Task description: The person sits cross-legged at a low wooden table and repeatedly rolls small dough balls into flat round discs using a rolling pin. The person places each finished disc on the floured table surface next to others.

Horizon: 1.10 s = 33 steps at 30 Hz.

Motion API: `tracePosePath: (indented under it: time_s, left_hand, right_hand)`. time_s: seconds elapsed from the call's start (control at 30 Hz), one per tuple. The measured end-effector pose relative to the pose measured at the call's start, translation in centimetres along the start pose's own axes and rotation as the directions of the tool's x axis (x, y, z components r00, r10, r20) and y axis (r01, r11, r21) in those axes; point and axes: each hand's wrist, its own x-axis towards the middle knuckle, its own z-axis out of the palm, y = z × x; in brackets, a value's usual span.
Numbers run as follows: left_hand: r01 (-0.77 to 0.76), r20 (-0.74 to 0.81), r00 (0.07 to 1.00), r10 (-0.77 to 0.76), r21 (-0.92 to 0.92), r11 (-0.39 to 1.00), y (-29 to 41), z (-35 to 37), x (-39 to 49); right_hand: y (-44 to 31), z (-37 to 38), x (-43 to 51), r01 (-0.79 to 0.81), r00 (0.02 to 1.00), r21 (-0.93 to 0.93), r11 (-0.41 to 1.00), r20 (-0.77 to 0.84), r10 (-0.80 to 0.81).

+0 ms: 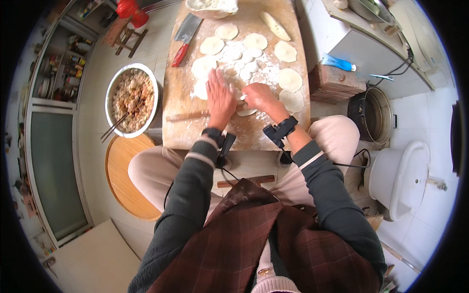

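Note:
My left hand [221, 96] lies flat with fingers stretched out, its palm over a thin wooden rolling pin [187, 116]. The pin's middle is hidden beneath that palm. Close by on the right, my right hand [261, 97] has its fingers curled and pinches the edge of a dough wrapper [246, 112]. Part of this wrapper is covered by the pin and my hands. Small floured dough pieces [246, 66] sit just beyond my hands. Flat round wrappers [290, 80] lie around them, several on each side of the floured wooden board [234, 133].
A cleaver [188, 31] with a red handle and a dough roll [275, 26] lie at the board's far part, near a flour bowl [214, 8]. Left stands a metal basin of filling [131, 102] with chopsticks. To the right are a brick block [335, 84] and a pot [372, 115].

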Motion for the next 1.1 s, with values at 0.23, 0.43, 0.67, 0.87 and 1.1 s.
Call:
tracePosePath:
  time_s: [0.23, 0.43, 0.67, 0.87, 1.1]
  left_hand:
    - [-0.096, 0.128, 0.987, 0.092, 0.024, 0.995, 0.3, -1.5, -8.4]
    - [-0.051, 0.141, 0.989, 0.052, -0.009, 0.999, 0.2, -0.9, -6.7]
    - [-0.05, 0.129, 0.99, 0.053, -0.02, 0.999, 0.6, -1.4, -7.0]
    - [-0.063, 0.08, 0.995, 0.067, -0.056, 0.996, 0.2, -0.9, -7.0]
    - [-0.102, 0.019, 0.994, 0.104, -0.063, 0.993, 0.1, -0.8, -7.3]
  right_hand:
    - [3.2, 0.2, 0.2, -0.189, 0.979, 0.491, 0.85, 0.025, 0.203]
    - [4.8, -3.7, 2.1, -0.201, 0.9, 0.97, 0.136, 0.128, 0.417]
    - [9.7, -10.0, 11.7, -0.082, 0.792, 0.99, 0.111, -0.002, 0.61]
    - [9.5, -6.0, 10.1, -0.546, 0.788, 0.214, 0.81, -0.199, 0.583]
    - [7.1, -3.6, 9.7, -0.593, 0.726, 0.189, 0.782, -0.294, 0.622]
